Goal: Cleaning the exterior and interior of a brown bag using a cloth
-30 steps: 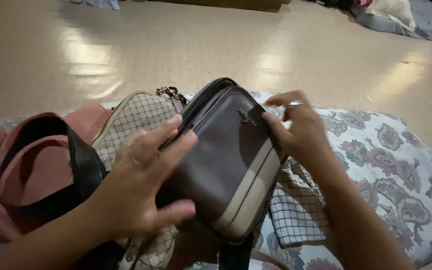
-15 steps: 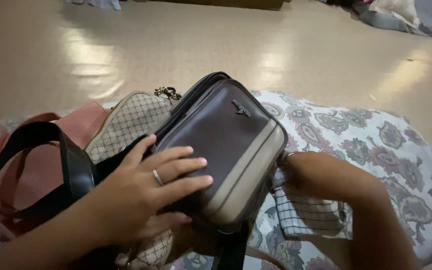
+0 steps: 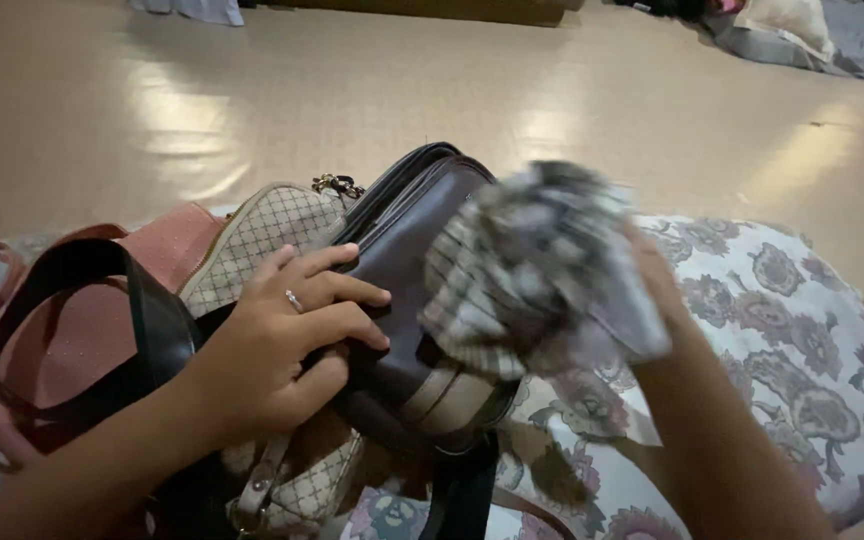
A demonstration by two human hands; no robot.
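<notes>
Brown leather catches my eye first: a small brown shoulder bag (image 3: 407,290) with a beige band low on its front sits at the centre of what I'm watching, leaning back against a cream lattice-print bag (image 3: 267,240). My left hand (image 3: 272,350) lies on the brown bag's left face, fingers (image 3: 337,292) curled and spread over the leather, a ring on one of them; it presses the bag rather than closing round it.

My right hand (image 3: 652,285) is raised just to the right of the brown bag and is mostly hidden behind a checked cloth (image 3: 532,270), white with dark lines, bunched and blurred. I take the fingers to be closed on the cloth, since it hangs from that hand, but I cannot see them directly or say how tightly they grip.

Relative to the brown bag, the cloth overlaps its upper right corner from my viewpoint; whether it touches the leather I cannot tell. The bag's long axis runs from its top edge, far and left, down towards me and right, so the cloth lies across that axis near the top. The right hand is the nearer one to the cloth; the left is well clear of it.

Left of the brown bag lie a pink bag (image 3: 82,330) and a black strap (image 3: 157,335); under everything is a floral fabric (image 3: 792,330).
</notes>
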